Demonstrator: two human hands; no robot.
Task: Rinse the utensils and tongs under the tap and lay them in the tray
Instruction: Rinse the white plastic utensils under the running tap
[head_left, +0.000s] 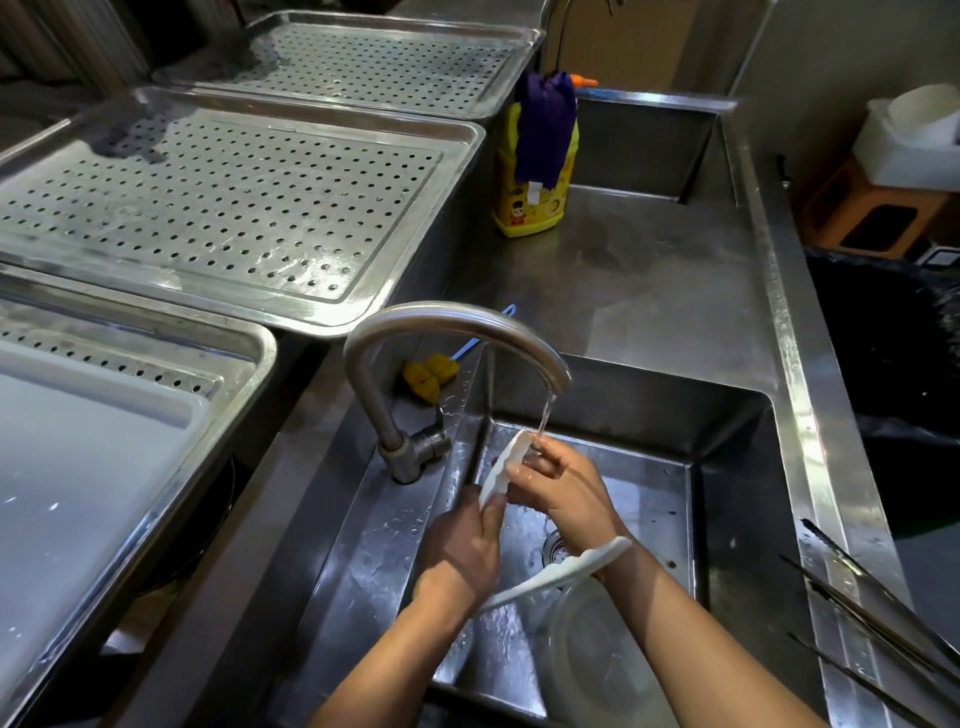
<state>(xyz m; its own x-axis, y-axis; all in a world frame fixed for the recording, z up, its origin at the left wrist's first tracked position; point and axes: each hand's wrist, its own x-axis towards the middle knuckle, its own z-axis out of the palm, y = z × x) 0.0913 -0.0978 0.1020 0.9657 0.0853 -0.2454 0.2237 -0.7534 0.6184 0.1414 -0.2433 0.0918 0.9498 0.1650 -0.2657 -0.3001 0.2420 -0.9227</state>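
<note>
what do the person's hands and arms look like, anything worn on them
Both arms are bare as far up as the view shows: no sleeves and no gloves. Neither the left hand nor the right hand shows a ring, watch or bracelet that I can make out. The right hand glistens wet.

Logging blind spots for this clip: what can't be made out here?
Head view only.
white tongs: joined end hidden under left hand.
dark utensils: cut off by right edge, type unclear.
yellow bottle: label covered by purple cloth.
</note>
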